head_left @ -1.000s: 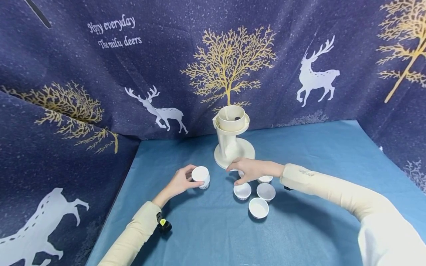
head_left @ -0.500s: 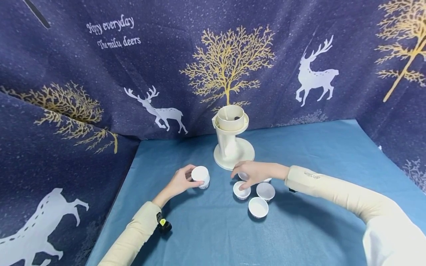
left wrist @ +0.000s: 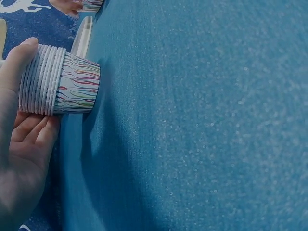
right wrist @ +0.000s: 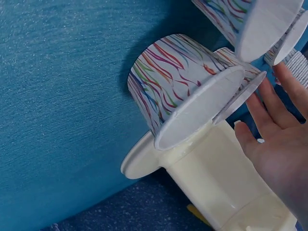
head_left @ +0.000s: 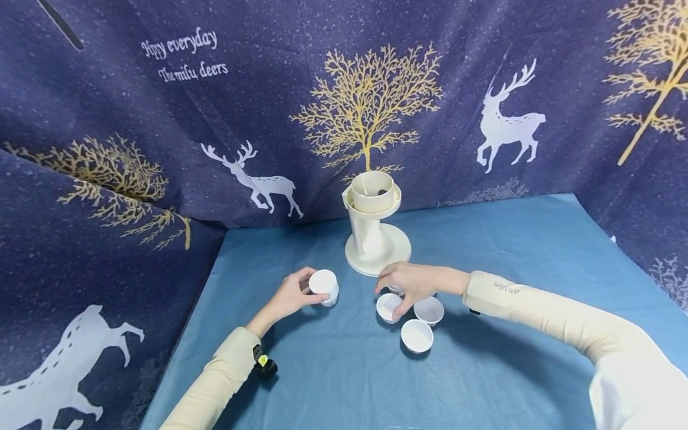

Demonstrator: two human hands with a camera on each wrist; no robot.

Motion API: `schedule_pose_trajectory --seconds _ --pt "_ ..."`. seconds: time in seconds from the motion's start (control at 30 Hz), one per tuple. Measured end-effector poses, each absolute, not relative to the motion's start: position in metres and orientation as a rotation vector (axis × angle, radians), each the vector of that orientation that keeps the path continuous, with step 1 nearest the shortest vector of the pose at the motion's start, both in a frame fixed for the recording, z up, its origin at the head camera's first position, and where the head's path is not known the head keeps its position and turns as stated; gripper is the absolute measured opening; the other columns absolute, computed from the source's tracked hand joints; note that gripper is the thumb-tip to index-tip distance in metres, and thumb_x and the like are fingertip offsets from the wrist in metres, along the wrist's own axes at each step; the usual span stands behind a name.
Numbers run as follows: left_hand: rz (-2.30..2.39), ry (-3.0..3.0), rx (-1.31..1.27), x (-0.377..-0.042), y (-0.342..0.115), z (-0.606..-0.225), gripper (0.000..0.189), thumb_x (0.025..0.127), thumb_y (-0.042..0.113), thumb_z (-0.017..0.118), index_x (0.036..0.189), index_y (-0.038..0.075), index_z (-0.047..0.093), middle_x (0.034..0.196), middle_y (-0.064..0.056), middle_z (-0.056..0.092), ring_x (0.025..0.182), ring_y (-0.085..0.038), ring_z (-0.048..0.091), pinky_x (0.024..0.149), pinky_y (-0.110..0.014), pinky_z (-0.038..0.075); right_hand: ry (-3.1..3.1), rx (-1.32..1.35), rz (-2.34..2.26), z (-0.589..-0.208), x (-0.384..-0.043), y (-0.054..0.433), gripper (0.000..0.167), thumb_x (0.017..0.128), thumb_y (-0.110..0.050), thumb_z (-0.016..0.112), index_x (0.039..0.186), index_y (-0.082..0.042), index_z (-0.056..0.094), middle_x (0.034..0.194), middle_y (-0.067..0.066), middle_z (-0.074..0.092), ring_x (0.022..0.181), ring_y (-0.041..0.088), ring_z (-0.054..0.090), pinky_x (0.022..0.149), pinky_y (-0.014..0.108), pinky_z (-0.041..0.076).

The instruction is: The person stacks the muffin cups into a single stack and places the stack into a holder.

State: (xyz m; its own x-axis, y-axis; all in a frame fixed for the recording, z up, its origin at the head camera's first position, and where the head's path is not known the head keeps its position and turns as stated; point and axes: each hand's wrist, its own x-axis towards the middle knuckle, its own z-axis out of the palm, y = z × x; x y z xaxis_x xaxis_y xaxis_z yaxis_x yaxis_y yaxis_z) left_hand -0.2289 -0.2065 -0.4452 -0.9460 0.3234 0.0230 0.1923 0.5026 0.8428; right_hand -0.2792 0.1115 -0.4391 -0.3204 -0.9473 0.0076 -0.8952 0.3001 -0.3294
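My left hand grips a nested stack of white paper baking cups, thumb on one side and fingers on the other. Wavy coloured lines decorate the lowest cup's side. My right hand is low over several single cups, its fingers spread and slightly bent. Its thumb lies at the rim of one paper cup, and its fingertips reach the cups' rims in the right wrist view. Another cup is partly covered by this hand. Whether the fingers press on any cup cannot be told.
Two more paper cups, a near one and one on the right, stand upright beside the right hand. Behind them rises a cream stand with a round base and an open cylinder on top. Blue cloth covers the table.
My right hand has shifted slightly right and its thumb has come down to the nearby cup's rim. The left hand keeps its stack in the same place.
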Motion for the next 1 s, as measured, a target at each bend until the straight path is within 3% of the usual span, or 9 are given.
schedule_pose_trajectory --seconds 0.23,0.53,0.63,0.83,1.0 --pt "1.447 2.592 0.453 -0.2294 -0.2065 -0.4452 0.043 0.078 0.012 0.081 0.114 0.0 0.06 0.12 -0.018 0.063 0.119 -0.034 0.059 0.1 -0.043 0.048 2.366 -1.793 -0.372 -0.4424 -0.2779 0.1114 0.058 0.072 -0.046 0.082 0.117 -0.012 0.066 0.115 0.0 0.064 0.109 0.017 0.058 0.095 0.034 0.048" --pt "1.439 2.607 0.441 -0.2294 -0.2049 -0.4458 0.043 0.078 0.012 0.08 0.115 0.0 0.06 0.12 -0.018 0.063 0.119 -0.034 0.059 0.099 -0.044 0.048 2.376 -1.805 -0.348 -0.4433 -0.2742 0.1094 0.051 0.077 -0.043 0.079 0.117 -0.012 0.067 0.112 0.0 0.066 0.106 0.014 0.059 0.093 0.031 0.049" --pt "1.428 2.61 0.444 -0.2296 -0.2046 -0.4457 0.043 0.079 0.012 0.08 0.115 0.0 0.06 0.12 -0.018 0.062 0.119 -0.034 0.059 0.099 -0.044 0.048 2.383 -1.823 -0.33 -0.4434 -0.2733 0.1089 0.05 0.077 -0.042 0.078 0.117 -0.013 0.068 0.111 -0.001 0.067 0.105 0.014 0.06 0.096 0.036 0.047" --pt "1.414 2.613 0.442 -0.2298 -0.2048 -0.4458 0.043 0.079 0.013 0.08 0.115 0.001 0.06 0.121 -0.018 0.062 0.12 -0.035 0.059 0.099 -0.044 0.048 2.391 -1.818 -0.26 -0.4421 -0.2709 0.1086 0.054 0.075 -0.041 0.08 0.119 -0.013 0.067 0.114 0.001 0.067 0.11 0.016 0.059 0.109 0.059 0.033" --pt "1.409 2.625 0.443 -0.2293 -0.2049 -0.4456 0.044 0.079 0.012 0.08 0.115 0.001 0.06 0.12 -0.018 0.063 0.119 -0.034 0.059 0.099 -0.044 0.047 2.402 -1.792 -0.21 -0.4394 -0.2697 0.1064 0.057 0.073 -0.04 0.081 0.122 -0.014 0.066 0.115 0.001 0.067 0.112 0.017 0.059 0.109 0.062 0.029"
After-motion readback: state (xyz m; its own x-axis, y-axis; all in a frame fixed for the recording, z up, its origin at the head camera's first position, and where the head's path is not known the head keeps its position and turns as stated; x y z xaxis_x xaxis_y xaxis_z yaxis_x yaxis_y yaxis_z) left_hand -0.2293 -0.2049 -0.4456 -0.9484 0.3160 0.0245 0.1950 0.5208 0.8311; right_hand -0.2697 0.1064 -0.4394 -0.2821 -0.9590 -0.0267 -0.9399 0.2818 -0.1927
